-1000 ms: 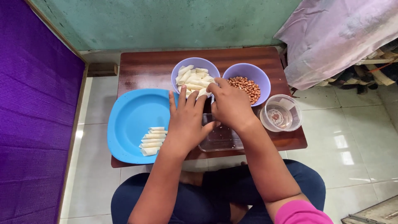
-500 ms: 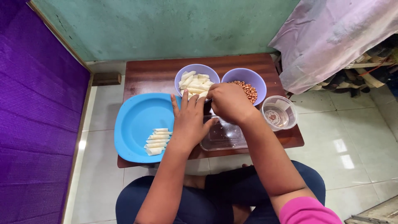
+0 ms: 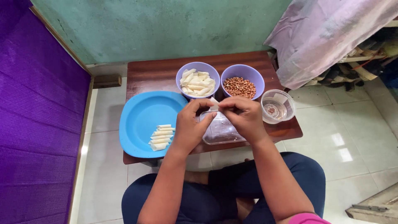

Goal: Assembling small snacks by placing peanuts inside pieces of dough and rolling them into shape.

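Pinching a small white wrapper piece [image 3: 213, 103] between them, the left hand [image 3: 191, 124] and the right hand [image 3: 244, 117] meet over the middle of a low wooden table [image 3: 157, 74]. Both hands have their fingers closed on that piece, thumb against forefinger, and the fingertips nearly touch. Directly beneath them sits a clear plastic container [image 3: 222, 132], at the near edge of the table. Left of the hands lies a blue plate [image 3: 141, 120] with a short row of rolled white pieces [image 3: 160, 137] on its near right part. Farther away stand two purple bowls: one with white pieces [image 3: 197, 81], one with peanuts [image 3: 242, 82] to its right. A clear cup [image 3: 277, 106] stands at the right, just beside the right hand.
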